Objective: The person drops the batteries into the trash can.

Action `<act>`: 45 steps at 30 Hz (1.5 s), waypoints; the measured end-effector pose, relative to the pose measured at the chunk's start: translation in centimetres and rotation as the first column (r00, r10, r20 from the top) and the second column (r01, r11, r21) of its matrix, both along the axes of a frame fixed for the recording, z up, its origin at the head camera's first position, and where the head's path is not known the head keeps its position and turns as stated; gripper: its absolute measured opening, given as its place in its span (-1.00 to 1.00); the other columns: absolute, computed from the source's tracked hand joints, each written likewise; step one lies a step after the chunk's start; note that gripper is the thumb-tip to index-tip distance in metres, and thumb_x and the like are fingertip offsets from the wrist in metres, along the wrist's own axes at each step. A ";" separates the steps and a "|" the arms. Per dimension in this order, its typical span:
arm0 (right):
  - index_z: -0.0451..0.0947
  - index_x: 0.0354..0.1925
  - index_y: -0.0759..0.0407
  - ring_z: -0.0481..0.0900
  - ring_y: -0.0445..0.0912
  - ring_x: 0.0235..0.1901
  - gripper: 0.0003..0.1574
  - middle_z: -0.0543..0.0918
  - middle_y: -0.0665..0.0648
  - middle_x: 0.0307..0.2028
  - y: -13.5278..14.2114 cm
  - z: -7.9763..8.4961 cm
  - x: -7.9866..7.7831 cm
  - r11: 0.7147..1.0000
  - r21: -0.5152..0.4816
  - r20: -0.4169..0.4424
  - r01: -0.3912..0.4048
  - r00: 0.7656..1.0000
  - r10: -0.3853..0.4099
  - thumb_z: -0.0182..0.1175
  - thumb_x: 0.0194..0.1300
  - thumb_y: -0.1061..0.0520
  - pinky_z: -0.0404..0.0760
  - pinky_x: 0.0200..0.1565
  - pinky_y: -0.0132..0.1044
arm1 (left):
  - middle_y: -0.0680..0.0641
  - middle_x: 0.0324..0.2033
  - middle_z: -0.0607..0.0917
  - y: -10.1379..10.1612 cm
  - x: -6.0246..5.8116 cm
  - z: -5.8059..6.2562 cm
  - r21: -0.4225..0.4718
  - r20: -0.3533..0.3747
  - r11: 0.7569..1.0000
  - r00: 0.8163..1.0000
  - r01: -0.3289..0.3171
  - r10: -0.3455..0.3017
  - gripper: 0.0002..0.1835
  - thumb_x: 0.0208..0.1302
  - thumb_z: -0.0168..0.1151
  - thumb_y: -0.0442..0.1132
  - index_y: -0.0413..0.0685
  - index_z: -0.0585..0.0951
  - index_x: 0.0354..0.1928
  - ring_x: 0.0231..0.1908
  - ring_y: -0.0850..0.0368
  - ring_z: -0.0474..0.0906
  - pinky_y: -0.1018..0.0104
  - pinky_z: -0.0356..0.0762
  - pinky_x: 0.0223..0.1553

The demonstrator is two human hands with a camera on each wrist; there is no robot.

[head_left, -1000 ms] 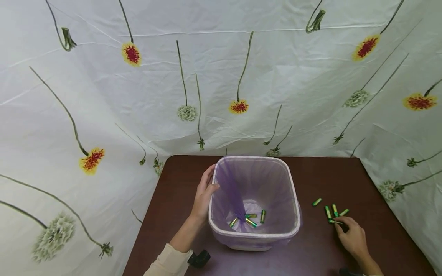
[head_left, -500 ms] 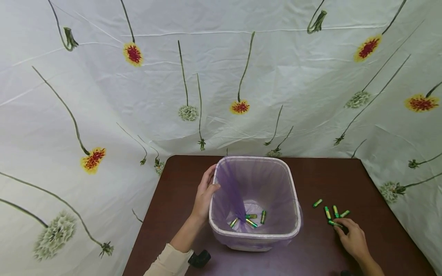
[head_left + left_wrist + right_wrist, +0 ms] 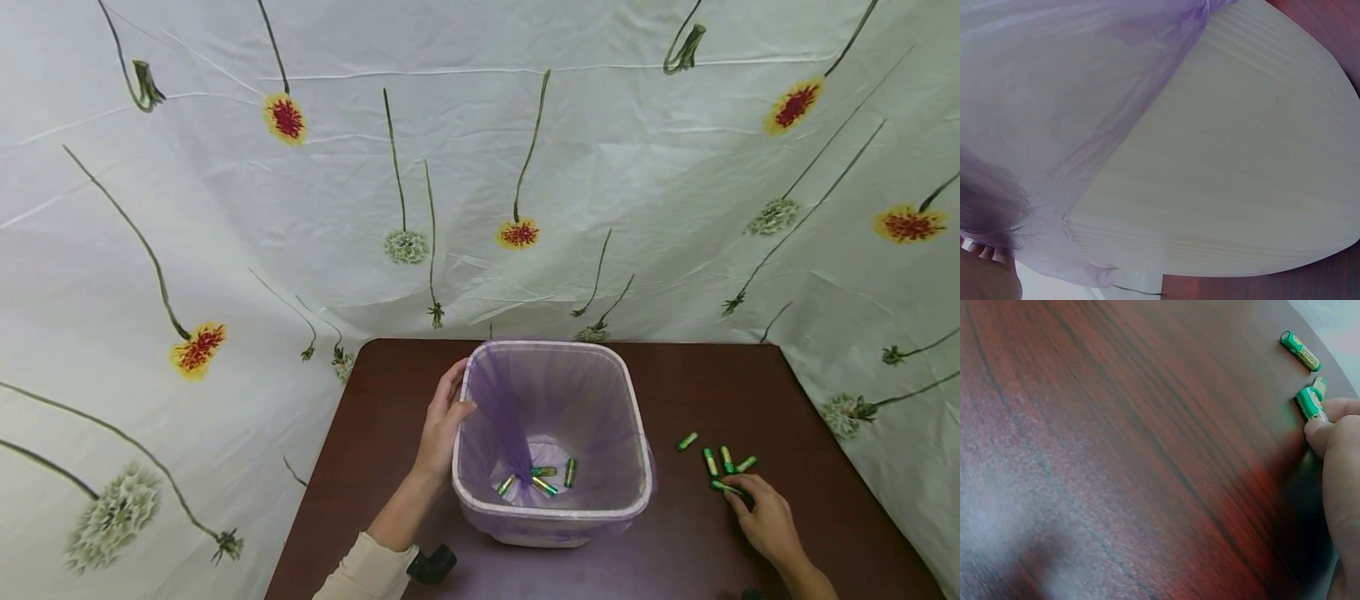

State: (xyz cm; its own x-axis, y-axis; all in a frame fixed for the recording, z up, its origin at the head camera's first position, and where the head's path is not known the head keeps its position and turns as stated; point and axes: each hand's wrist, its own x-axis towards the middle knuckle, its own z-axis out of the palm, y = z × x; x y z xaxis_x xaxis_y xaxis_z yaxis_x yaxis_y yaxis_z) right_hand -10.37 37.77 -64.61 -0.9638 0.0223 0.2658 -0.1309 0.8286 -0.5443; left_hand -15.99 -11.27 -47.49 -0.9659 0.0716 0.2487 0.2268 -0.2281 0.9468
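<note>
My left hand grips the left rim of a bin lined with a thin purple bag, thumb over the rim and fingers outside. Inside, several green and gold batteries lie on the bottom. In the left wrist view, the bin's pale wall fills most of the picture, with the fingers at the lower left corner. At the right of the table, my right hand pinches one battery between thumb and finger, low at the tabletop. Just beyond it lie several loose batteries.
A dark red-brown wooden table bears everything. One battery lies a little apart, between the bin and the others. A white flower-printed cloth hangs behind the table and at both sides.
The battery at my right fingertips has shifted slightly toward me and left, a little away from its neighbours. My left hand and the bin stay in place.
</note>
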 end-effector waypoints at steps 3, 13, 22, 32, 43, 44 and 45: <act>0.73 -0.13 0.16 0.65 0.18 -0.18 -0.67 0.68 0.15 -0.15 0.1 0.1 0.0 1.000 0.016 0.005 -0.013 1.000 0.013 0.43 0.15 0.43 0.62 -0.26 0.02 | -0.23 0.49 0.26 0.0 0.0 0.0 0.002 -0.004 1.000 1.000 0.002 -0.002 -0.31 0.32 -0.09 -0.49 -0.28 0.21 0.53 0.46 -0.08 0.18 0.35 0.31 0.30; 0.74 -0.19 0.20 0.67 0.21 -0.26 -0.66 0.70 0.15 -0.22 0.4 1.7 -0.2 0.998 0.046 -0.120 -0.037 0.992 0.042 0.49 0.05 0.46 0.62 -0.35 -0.10 | -0.23 0.49 0.27 0.2 0.0 0.1 0.009 -0.004 1.000 1.000 0.002 -0.002 -0.32 0.32 -0.09 -0.49 -0.28 0.21 0.52 0.46 -0.07 0.18 0.35 0.30 0.30; 0.71 -0.17 0.22 0.60 -0.05 -0.30 -0.70 0.67 0.15 -0.22 0.3 4.5 -1.2 0.999 0.042 -0.097 -0.032 0.995 0.036 0.45 0.13 0.45 0.52 -0.42 -0.24 | -0.23 0.49 0.27 0.3 -0.1 0.1 0.006 -0.001 1.000 1.000 0.005 -0.005 -0.32 0.32 -0.09 -0.49 -0.28 0.21 0.52 0.46 -0.07 0.18 0.35 0.30 0.29; 0.69 -0.15 0.19 0.49 -0.32 -0.26 -0.69 0.66 0.12 -0.19 -0.4 7.3 -2.6 0.998 0.011 -0.118 -0.063 0.991 0.064 0.43 0.16 0.45 0.55 -0.39 -0.29 | -0.23 0.49 0.26 0.1 0.0 0.1 -0.005 0.002 1.000 1.000 -0.004 0.004 -0.32 0.32 -0.10 -0.49 -0.28 0.21 0.52 0.47 -0.08 0.17 0.36 0.30 0.30; 0.67 -0.17 0.18 0.51 -0.26 -0.32 -0.66 0.62 0.07 -0.25 -1.4 10.7 -3.8 0.988 0.022 -0.195 -0.152 0.969 0.154 0.44 0.12 0.47 0.52 -0.38 -0.39 | -0.23 0.49 0.27 0.1 0.0 0.0 -0.017 -0.006 1.000 1.000 -0.011 0.011 -0.32 0.32 -0.09 -0.48 -0.28 0.22 0.52 0.46 -0.09 0.19 0.35 0.31 0.29; 0.67 -0.17 0.18 0.52 -0.26 -0.30 -0.66 0.63 0.07 -0.24 -1.5 10.9 -4.0 0.987 0.023 -0.205 -0.161 0.965 0.163 0.44 0.12 0.47 0.53 -0.36 -0.41 | -0.23 0.49 0.26 0.1 0.0 0.0 -0.014 -0.002 1.000 1.000 -0.010 0.010 -0.32 0.32 -0.09 -0.48 -0.28 0.21 0.52 0.46 -0.09 0.18 0.36 0.31 0.30; 0.67 -0.17 0.18 0.53 -0.26 -0.29 -0.65 0.63 0.07 -0.24 -1.6 11.2 -4.1 0.985 0.024 -0.215 -0.169 0.962 0.170 0.44 0.11 0.47 0.52 -0.35 -0.43 | -0.22 0.50 0.26 0.1 0.1 0.1 -0.010 0.003 1.000 1.000 -0.009 0.009 -0.32 0.33 -0.09 -0.48 -0.27 0.21 0.53 0.47 -0.08 0.17 0.36 0.30 0.30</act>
State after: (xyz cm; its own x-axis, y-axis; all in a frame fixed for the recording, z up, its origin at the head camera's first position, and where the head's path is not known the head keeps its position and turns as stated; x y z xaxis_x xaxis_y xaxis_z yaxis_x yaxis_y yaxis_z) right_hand -14.48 36.13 -53.44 -0.8731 -0.1382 0.4675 -0.3835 0.7869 -0.4834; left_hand -15.90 -11.21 -47.44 -0.9674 0.0655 0.2447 0.2256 -0.2167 0.9498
